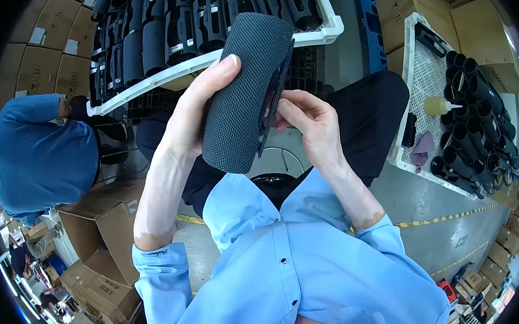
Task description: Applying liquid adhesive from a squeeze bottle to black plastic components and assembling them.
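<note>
Shirt lay nearest; my left hand gripped the cylinder, right hand touched its flap, hold unclear; white tray ahead, cartons flanking grey floor.

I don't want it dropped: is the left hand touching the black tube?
Touching: the head view shows the left hand clasping the black tube, no gap.

The rounded cylinder of woven mesh is charcoal black with a fine, even grid pattern. At 12 o'clock, a white plastic tray bears black tubular casings. The buttoned cotton shirt at 6 o'clock is plain light blue. At 3 o'clock, a crumpled cloth is mauve; yellow-and-black striped floor tape runs towards 4 o'clock.
</note>
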Available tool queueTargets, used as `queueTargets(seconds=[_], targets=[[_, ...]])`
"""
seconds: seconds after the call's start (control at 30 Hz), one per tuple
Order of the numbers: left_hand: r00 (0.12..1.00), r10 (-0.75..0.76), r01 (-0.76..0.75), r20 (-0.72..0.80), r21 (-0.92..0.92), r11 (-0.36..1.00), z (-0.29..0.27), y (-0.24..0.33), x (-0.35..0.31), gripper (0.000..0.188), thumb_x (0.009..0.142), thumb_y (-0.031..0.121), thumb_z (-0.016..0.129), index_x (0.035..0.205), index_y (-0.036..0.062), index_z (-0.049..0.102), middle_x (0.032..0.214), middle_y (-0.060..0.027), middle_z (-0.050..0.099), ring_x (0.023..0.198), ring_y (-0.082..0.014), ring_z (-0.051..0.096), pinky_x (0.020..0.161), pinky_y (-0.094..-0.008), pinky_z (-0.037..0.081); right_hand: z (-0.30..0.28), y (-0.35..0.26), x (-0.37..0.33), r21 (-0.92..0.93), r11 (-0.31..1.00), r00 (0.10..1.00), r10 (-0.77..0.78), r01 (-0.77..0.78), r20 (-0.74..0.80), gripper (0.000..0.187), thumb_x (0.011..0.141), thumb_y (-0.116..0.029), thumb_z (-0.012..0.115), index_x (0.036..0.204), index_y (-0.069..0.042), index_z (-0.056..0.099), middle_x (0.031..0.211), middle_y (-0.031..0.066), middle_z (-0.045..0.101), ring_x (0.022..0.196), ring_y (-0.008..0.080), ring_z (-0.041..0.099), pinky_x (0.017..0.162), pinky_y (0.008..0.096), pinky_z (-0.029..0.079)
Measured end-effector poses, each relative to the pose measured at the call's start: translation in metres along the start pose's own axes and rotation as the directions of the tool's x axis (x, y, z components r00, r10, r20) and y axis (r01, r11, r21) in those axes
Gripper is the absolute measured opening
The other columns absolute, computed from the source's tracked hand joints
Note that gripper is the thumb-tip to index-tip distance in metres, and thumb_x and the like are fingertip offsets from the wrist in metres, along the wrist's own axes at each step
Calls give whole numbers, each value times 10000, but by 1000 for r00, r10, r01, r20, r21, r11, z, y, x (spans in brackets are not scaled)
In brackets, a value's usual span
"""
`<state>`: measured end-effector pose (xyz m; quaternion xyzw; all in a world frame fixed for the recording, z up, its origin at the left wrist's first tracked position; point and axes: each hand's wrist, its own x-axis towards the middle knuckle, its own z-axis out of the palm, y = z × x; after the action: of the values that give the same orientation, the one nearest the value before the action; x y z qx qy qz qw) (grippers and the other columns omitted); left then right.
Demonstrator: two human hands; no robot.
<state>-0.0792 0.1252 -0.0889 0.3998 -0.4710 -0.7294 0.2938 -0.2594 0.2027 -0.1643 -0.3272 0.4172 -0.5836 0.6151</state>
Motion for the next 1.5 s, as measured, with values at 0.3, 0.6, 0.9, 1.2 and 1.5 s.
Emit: queueTargets(seconds=[0.3,0.6,0.9,1.2,1.5], targets=[[997,57,-50,-53,120,992,-1,-7,6,929,846,526,713,1527,8,351,1189,-218,576,1048,-380,622,857,-475,549,11,-24,0,-97,992,990,-90,79,-112,333,952,-127,690,1230,39,611,1054,142,656,853,177,674,740,278,585],[879,456,-428,139,653,625,24,-23,9,1007,769,517,813,1539,55,357,1332,-210,425,1175,-382,544,936,-497,531,-9,10,14,-286,957,999,-28,38,38,452,939,-163,717,1332,-25,542,1130,148,667,954,217,689,828,316,616],[860,441,-478,257,709,519,29,-23,-11,1047,725,510,863,1533,46,388,1359,-184,452,1202,-344,534,1021,-475,480,-23,11,14,421,882,975,168,-214,143,452,1029,-342,559,1418,-119,506,1226,97,659,1096,273,690,936,397,617],[889,456,-456,37,142,879,9,-49,-38,547,939,95,624,1460,12,483,1409,-186,525,1244,-308,565,1043,-414,491,-33,-6,2,502,824,762,496,-262,-416,329,1052,-298,511,1322,-125,585,1245,112,645,1136,271,651,972,489,563],[819,560,-446,-127,473,760,31,-63,-33,416,895,-54,581,1299,17,647,1195,-143,652,955,-177,661,777,-251,543,-53,5,1,583,719,896,442,-380,38,396,1025,-364,575,1294,-75,599,1151,137,676,1094,297,655,941,499,565]])
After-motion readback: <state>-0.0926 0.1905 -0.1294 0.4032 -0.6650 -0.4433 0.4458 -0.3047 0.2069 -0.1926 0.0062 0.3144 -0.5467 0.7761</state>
